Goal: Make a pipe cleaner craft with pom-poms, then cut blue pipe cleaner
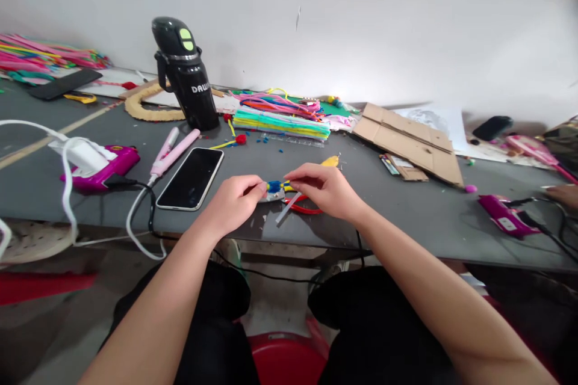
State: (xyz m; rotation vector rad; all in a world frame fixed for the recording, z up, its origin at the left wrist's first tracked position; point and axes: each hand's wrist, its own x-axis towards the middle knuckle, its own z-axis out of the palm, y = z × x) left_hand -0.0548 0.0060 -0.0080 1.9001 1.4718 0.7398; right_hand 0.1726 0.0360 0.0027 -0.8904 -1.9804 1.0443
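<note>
My left hand (pixel 241 201) pinches one end of a small blue-and-yellow piece (pixel 274 186) that looks like fuzzy pipe cleaner. The fingertips of my right hand (pixel 320 186) are closed on its other end, so it is stretched between both hands above the table. Just under it lie pliers (pixel 302 209) with red handles and a metal head, partly covered by my hands. A pale translucent stick (pixel 288 209) slants out below my right fingers; whether they hold it I cannot tell. Behind my right hand is a yellow object (pixel 331 161), partly hidden.
Left of my hands lie a phone (pixel 192 179), a pink hair-straightener-like tool (pixel 174 153) and a purple power strip (pixel 106 167) with cords. Behind stand a black bottle (pixel 189 84) and pipe cleaner bundles (pixel 282 125). Cardboard (pixel 406 141) and another purple strip (pixel 508 216) lie right, near another person's hand (pixel 564 194).
</note>
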